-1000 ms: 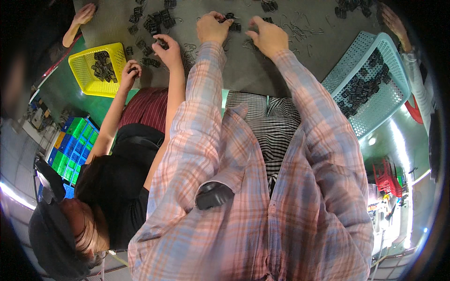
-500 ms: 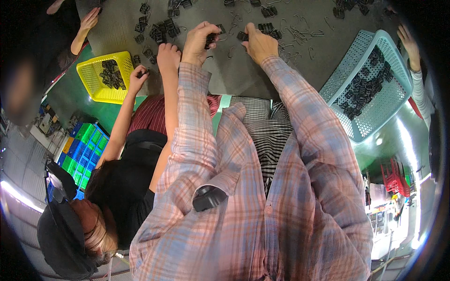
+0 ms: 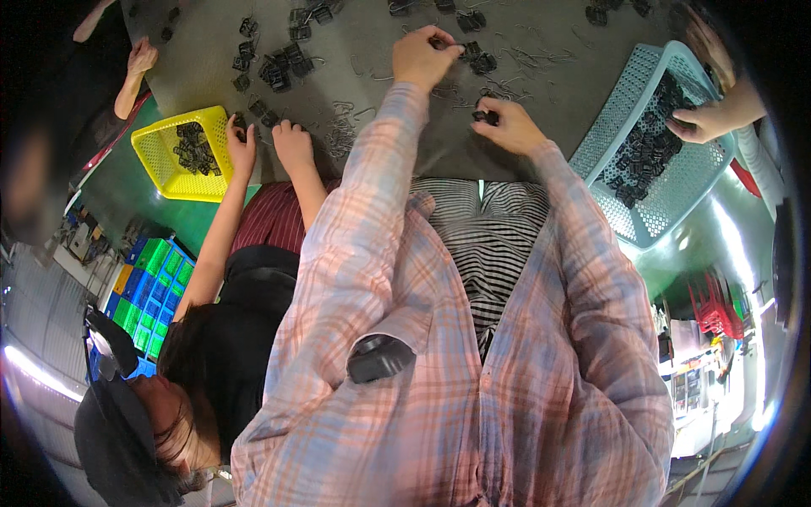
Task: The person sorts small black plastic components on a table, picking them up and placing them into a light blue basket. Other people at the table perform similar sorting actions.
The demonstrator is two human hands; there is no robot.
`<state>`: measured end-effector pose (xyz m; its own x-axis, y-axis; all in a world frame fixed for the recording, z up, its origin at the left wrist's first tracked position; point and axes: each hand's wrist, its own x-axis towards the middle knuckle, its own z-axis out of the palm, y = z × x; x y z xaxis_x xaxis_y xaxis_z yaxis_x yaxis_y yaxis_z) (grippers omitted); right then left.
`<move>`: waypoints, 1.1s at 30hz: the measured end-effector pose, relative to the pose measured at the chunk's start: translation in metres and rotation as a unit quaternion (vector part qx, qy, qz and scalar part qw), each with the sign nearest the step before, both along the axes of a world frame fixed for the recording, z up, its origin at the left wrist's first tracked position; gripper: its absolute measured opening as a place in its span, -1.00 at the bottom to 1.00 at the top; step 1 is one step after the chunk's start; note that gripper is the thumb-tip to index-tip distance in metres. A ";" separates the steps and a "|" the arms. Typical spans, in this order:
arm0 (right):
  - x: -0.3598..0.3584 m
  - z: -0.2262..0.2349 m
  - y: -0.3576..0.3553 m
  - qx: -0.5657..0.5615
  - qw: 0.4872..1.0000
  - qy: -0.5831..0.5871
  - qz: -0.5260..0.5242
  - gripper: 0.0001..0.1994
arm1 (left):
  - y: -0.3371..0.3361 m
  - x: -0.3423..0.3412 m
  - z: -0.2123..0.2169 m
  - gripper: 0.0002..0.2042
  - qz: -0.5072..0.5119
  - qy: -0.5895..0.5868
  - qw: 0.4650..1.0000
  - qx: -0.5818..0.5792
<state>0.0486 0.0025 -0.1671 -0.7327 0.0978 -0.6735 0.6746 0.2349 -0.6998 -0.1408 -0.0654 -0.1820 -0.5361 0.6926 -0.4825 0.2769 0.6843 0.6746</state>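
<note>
Both my plaid-sleeved arms reach up to a grey table [image 3: 397,152] strewn with small black clips and thin wire pieces. My left hand [image 3: 425,56] is curled, its fingertips pinched on a small black clip [image 3: 438,40] beside a cluster of clips [image 3: 476,59]. My right hand [image 3: 509,128] lies closer to my body, near the table's edge. Its fingers are closed on another black clip [image 3: 483,117]. The two hands are a short way apart.
A light blue basket [image 3: 623,101] of black clips stands at the right, with another person's hand [image 3: 708,121] in it. At the left a seated person's hands [image 3: 269,142] work beside a yellow basket [image 3: 160,144]. Green and blue crates [image 3: 148,287] sit below.
My right hand has drawn back from the clip pile toward my body with a clip in it. My left hand stays at the pile. The view has tilted so the table sits higher.
</note>
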 end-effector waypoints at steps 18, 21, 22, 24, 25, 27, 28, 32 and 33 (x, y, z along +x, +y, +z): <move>-0.042 -0.011 0.014 0.274 0.936 -0.125 -0.184 -0.56 | -0.046 -0.020 0.058 -0.81 0.216 -0.532 0.781 0.245; -0.051 -0.006 0.011 0.270 0.941 -0.141 -0.146 -0.59 | -0.049 -0.013 0.054 -0.89 0.217 -0.519 0.792 0.236; -0.051 0.000 0.014 0.201 0.955 -0.108 -0.189 -0.62 | -0.050 -0.010 0.051 -0.89 0.224 -0.501 0.806 0.221; -0.044 0.007 0.023 0.056 0.960 -0.041 -0.271 -0.68 | -0.049 -0.003 0.046 -0.85 0.235 -0.465 0.832 0.190; -0.037 0.005 0.027 0.096 0.960 -0.025 -0.263 -0.70 | -0.045 0.002 0.044 -0.77 0.259 -0.431 0.848 0.165; -0.023 -0.001 0.034 0.175 0.953 0.007 -0.247 -0.72 | -0.041 0.013 0.043 -0.76 0.235 -0.344 0.905 0.084; -0.018 0.003 0.039 0.096 0.949 -0.013 -0.301 -0.71 | -0.037 0.019 0.041 -0.76 0.219 -0.297 0.928 0.043; -0.008 0.011 0.052 -0.034 0.916 -0.062 -0.396 -0.71 | -0.036 0.057 0.023 -0.80 0.045 -0.005 0.998 -0.033; -0.005 0.013 0.053 -0.049 0.913 -0.055 -0.402 -0.71 | -0.032 0.069 0.021 -0.77 0.021 0.004 0.997 -0.078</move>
<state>0.0436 0.0554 -0.1540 -0.3769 0.5099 -0.7732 0.6694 -0.4270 -0.6079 -0.0722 -0.0977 -0.1612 -0.5680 0.5865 -0.5774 0.2507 0.7915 0.5574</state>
